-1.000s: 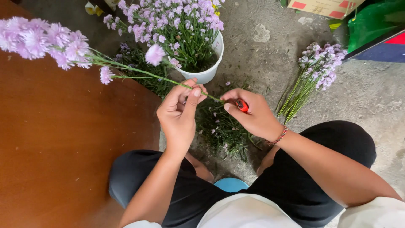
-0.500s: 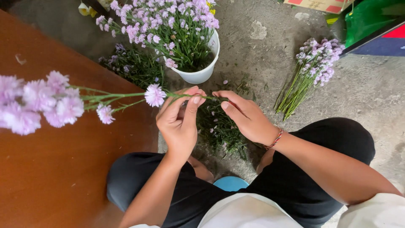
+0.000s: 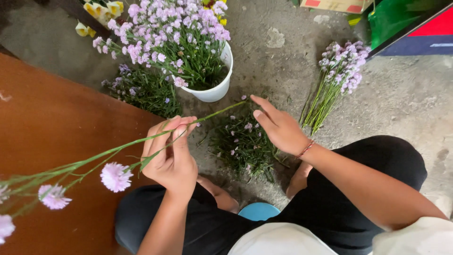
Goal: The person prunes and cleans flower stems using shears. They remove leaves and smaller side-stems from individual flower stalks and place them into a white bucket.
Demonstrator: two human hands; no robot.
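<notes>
My left hand (image 3: 171,152) is closed around a long green flower stem (image 3: 101,156) that slants from the lower left up to the right. Pale pink flower heads (image 3: 115,176) hang at its lower-left end, over the brown table. The cut end of the stem (image 3: 236,105) lies just left of my right hand's fingertips. My right hand (image 3: 279,126) is palm down with its fingers stretched out, above a heap of green trimmings (image 3: 244,144) on the concrete floor. I see nothing in that hand.
A white bucket (image 3: 218,90) full of purple flowers stands ahead. A loose bundle of purple flowers (image 3: 336,75) lies on the floor at the right. More cuttings (image 3: 144,90) lie beside the brown table (image 3: 52,127). Yellow flowers (image 3: 98,8) are at the top left, a blue stool (image 3: 257,211) under me.
The stem has swung down to the left, its flower heads now low over the table. My right hand has let go of the stem end and spread out; the red-handled tool no longer shows.
</notes>
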